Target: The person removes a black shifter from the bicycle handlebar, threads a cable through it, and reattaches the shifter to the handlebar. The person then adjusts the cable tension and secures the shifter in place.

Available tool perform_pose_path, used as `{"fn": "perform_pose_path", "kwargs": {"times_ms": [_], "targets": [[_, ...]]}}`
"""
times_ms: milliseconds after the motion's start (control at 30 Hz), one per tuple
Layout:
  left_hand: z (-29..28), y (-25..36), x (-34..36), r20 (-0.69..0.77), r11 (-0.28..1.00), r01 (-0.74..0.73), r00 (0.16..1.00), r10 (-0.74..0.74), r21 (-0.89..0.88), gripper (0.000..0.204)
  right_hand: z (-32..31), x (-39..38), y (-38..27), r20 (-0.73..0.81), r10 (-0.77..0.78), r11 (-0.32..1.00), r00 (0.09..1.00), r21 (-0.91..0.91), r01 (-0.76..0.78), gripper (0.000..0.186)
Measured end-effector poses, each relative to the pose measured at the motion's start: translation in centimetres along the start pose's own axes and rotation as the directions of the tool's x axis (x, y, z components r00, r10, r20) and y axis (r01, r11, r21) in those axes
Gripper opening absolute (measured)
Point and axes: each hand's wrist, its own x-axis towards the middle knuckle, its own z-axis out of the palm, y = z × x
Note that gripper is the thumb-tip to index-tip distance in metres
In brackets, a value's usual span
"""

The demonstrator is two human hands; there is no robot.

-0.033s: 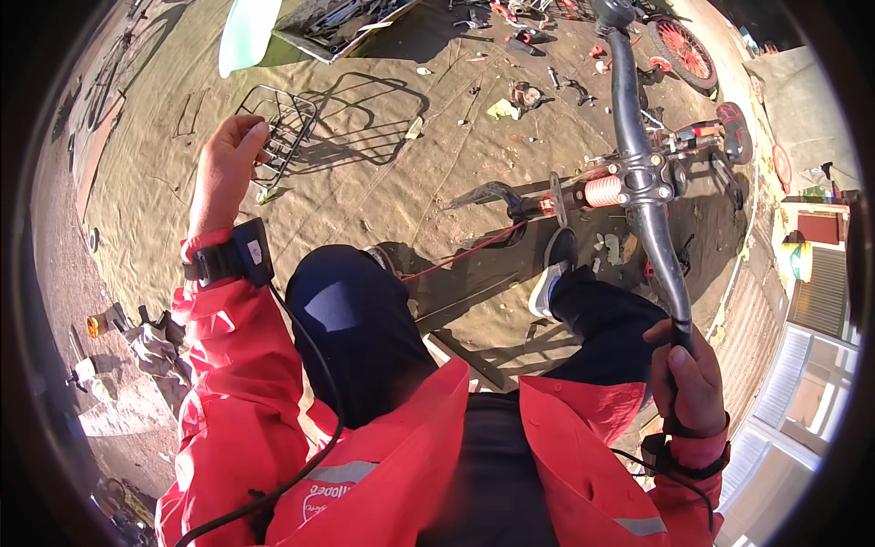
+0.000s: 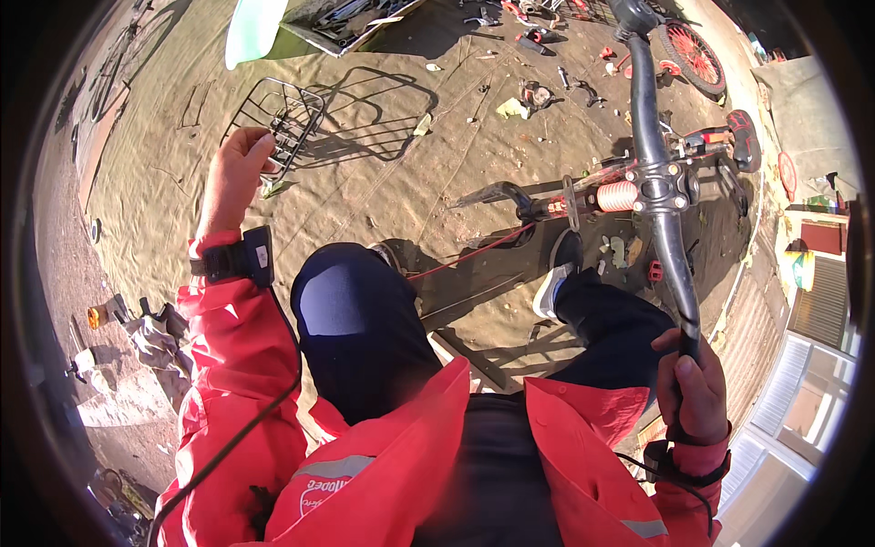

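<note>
My right hand [image 2: 700,387] is wrapped round the near end of a black handlebar [image 2: 673,251], which crosses the right side from near to far. A clamp stem [image 2: 661,187] joins it to a bicycle frame [image 2: 547,206], with a ribbed pinkish spring-like part [image 2: 617,196] beside the clamp. Raised at the left, my left hand [image 2: 241,169] has thumb and fingers pinched together; what lies between them, if anything, is hidden. Beyond those fingertips a black wire rack [image 2: 293,117] stands on the tarp, casting a long shadow. Whether the hand touches the rack cannot be told.
A brown tarp [image 2: 365,205] covers the ground, with loose tools and parts scattered at the back. A tray of tools [image 2: 342,23] and a pale green sheet-like thing [image 2: 252,32] are at the far edge. A red-spoked wheel [image 2: 694,56] lies at the far right. A red cord [image 2: 469,252] runs near my legs.
The view has shifted slightly. The handlebar and my right hand sit a little further right in the picture; my left hand appears slightly lower and further right. Both grips look the same.
</note>
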Motion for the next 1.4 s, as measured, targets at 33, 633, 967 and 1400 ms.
{"fn": "perform_pose_path", "kwargs": {"times_ms": [33, 633, 967, 1400], "targets": [[-0.1, -4.2, 0.2, 0.015, 0.997, 0.049, 0.999, -0.05, 0.061, 0.033, 0.2, 0.1, 0.1, -0.021, 0.002, 1.0, 1.0, -0.003, -0.002, 0.052], [13.4, -27.5, -9.9, 0.189, 0.692, 0.4, 0.771, -0.609, 0.601, 0.068, -1.1, -1.9, -1.4, -0.338, 0.302, 0.89, 0.892, -0.235, -0.39, 0.042], [14.5, -32.1, -12.2, 0.11, 0.655, 0.569, 0.707, -0.698, 0.498, 0.079, 0.5, -2.0, -5.0, -0.437, 0.511, 0.74, 0.74, -0.215, -0.637, 0.03], [13.3, -33.8, -10.5, 0.138, 0.814, 0.538, 0.809, -0.571, 0.217, 0.058, 3.9, -0.3, -4.6, -0.561, 0.409, 0.799, 0.72, -0.163, -0.579, 0.023]]}}
